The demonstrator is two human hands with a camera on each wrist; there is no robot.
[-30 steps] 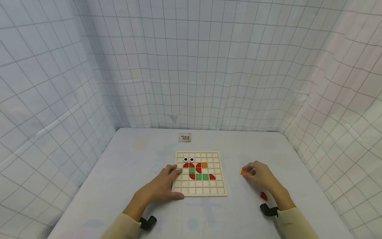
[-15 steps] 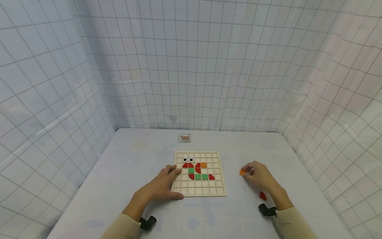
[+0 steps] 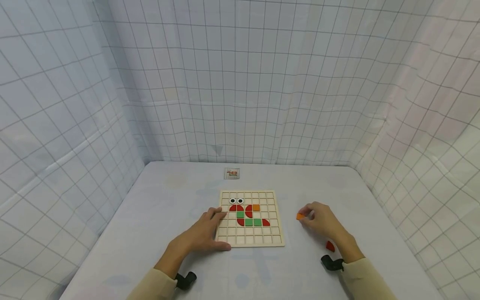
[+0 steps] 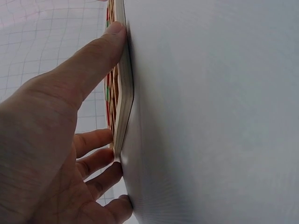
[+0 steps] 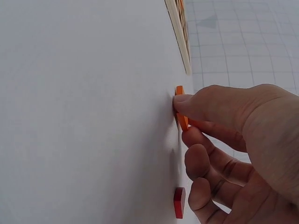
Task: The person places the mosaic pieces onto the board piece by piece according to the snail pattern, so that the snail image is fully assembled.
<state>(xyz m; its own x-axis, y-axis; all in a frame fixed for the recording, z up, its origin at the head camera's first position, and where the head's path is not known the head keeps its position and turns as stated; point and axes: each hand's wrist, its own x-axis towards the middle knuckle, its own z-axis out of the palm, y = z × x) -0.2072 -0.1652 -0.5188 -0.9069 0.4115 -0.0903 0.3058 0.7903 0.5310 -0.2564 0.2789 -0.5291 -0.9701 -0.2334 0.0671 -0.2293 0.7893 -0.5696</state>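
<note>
My left hand (image 3: pixel 202 234) rests against the front left corner of a square wooden grid board (image 3: pixel 264 240). Its thumb touches the front rim and its fingers lie spread along the left side. Several red, green and orange tiles sit in the grid, below two eye tiles (image 3: pixel 236 201). To the right of the board, my right hand (image 3: pixel 321 220) pinches an orange tile (image 5: pixel 182 122) between thumb and forefinger, low over the table. The tile's full outline is partly covered by the fingers. A red quarter-round tile (image 3: pixel 330 246) lies on the table near my right wrist.
A small picture card (image 3: pixel 231 173) with a coloured figure lies behind the board. The white table (image 3: pixel 176 187) is enclosed by grid-patterned cloth walls (image 3: pixel 243 96) at the back and both sides.
My right hand has shifted slightly to the left with the orange tile, toward the board. The left hand stays at the board's corner, and the tiles in the grid are unchanged.
</note>
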